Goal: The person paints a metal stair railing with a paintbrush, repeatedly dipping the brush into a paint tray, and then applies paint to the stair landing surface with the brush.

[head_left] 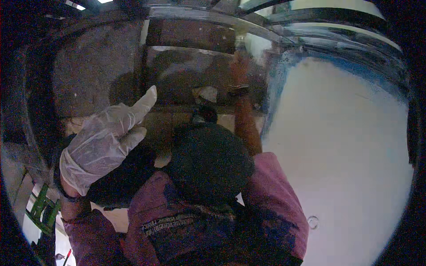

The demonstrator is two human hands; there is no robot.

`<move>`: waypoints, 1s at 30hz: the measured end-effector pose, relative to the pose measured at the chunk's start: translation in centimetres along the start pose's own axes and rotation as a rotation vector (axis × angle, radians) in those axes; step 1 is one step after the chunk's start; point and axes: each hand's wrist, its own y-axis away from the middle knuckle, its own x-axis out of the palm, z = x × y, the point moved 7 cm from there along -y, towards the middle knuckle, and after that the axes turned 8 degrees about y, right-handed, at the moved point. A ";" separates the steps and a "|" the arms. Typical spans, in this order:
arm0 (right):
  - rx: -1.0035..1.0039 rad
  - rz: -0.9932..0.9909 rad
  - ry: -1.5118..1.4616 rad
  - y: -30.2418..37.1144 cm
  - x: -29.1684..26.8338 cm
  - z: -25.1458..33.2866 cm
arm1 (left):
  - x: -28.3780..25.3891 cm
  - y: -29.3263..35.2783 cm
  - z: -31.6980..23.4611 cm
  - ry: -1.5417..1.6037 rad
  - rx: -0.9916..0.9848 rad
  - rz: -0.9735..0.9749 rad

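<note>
My left hand [104,144] wears a thin whitish glove and is raised at the left. Its index finger stretches up and to the right, and the thumb lies apart below it. Nothing shows in this hand; the remaining fingers are mostly hidden. A dark band circles the wrist below the glove. Just right of it is a co-worker in a dark cap [212,162] and a purple shirt [277,188], seen from behind. The co-worker's bare right hand [239,64] reaches up to the dark surface ahead; what it holds is unclear. My right hand is out of view.
A large white panel [341,146] with blue smears along its edge fills the right side. Dark bars [328,17] cross the top. Ahead stands a brown-grey panelled surface [95,66]. A small pale lump [207,94] sits beyond the cap. Green slats [44,208] show at lower left.
</note>
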 end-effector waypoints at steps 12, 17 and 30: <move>-0.005 0.252 -0.057 -2.0 2.0 6.0 | 0.2 -0.9 0.7 0.008 0.036 -0.008; -0.003 0.521 -0.603 -2.1 1.7 19.9 | -0.2 -0.4 0.6 0.022 0.217 -0.205; -0.354 0.533 -0.164 -5.3 5.8 22.9 | 0.0 3.1 2.0 0.037 0.144 -0.262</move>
